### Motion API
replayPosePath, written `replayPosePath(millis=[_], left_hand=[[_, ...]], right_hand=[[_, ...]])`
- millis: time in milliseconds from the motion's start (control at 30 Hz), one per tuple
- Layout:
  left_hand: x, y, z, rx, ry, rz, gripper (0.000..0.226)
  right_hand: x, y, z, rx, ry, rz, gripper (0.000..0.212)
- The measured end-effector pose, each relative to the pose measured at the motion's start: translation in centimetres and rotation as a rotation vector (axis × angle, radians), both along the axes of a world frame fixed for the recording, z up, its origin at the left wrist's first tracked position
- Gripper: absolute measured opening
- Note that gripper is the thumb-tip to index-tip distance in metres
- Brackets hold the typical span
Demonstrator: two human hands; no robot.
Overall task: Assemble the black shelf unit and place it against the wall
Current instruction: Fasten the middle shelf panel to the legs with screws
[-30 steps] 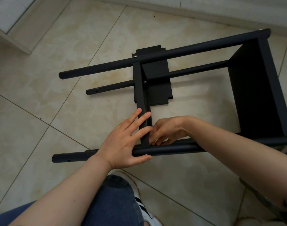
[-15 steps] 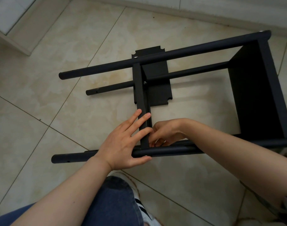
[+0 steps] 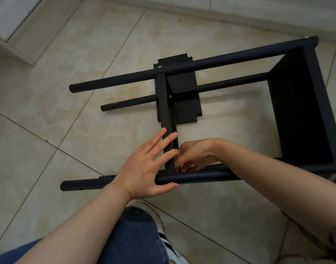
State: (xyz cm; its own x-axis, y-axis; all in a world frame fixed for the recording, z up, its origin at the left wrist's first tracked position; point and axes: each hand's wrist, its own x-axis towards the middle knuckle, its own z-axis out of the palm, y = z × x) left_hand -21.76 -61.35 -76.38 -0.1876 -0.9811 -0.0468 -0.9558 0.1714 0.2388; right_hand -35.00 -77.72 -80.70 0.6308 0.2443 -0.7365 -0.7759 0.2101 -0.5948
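Note:
The black shelf unit lies on its side on the tiled floor, its far pole (image 3: 220, 60) and near pole (image 3: 197, 177) running left to right. A middle shelf panel (image 3: 164, 103) stands edge-up between them, and an end panel (image 3: 300, 111) closes the right side. My left hand (image 3: 144, 168) lies on the near pole where the middle panel meets it, fingers spread over the panel's edge and thumb hooked under the pole. My right hand (image 3: 197, 153) has its fingers curled tight against that joint from the right. What its fingertips pinch is hidden.
A flat black panel with notched corners (image 3: 184, 111) lies on the floor under the frame. The wall's baseboard (image 3: 239, 16) runs along the top, and a raised ledge (image 3: 14, 40) sits at the top left. My knee in jeans (image 3: 136, 235) and shoe (image 3: 167, 244) are just below the near pole.
My right hand's fingers have shifted slightly at the joint. My left hand and the frame have stayed in place.

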Motion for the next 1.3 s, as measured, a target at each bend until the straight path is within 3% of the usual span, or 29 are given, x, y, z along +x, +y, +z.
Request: replayPosePath(millis=[300,1300], left_hand=[[-0.11,-0.03,0.09,0.004,-0.012,0.005,0.073],[-0.15,-0.15,0.12,0.006,0.000,0.005,0.073]], right_hand=[[-0.03,-0.01,0.28,0.011,0.016,0.018,0.007],[-0.32,-0.42,0.17,0.041,0.001,0.008,0.009]])
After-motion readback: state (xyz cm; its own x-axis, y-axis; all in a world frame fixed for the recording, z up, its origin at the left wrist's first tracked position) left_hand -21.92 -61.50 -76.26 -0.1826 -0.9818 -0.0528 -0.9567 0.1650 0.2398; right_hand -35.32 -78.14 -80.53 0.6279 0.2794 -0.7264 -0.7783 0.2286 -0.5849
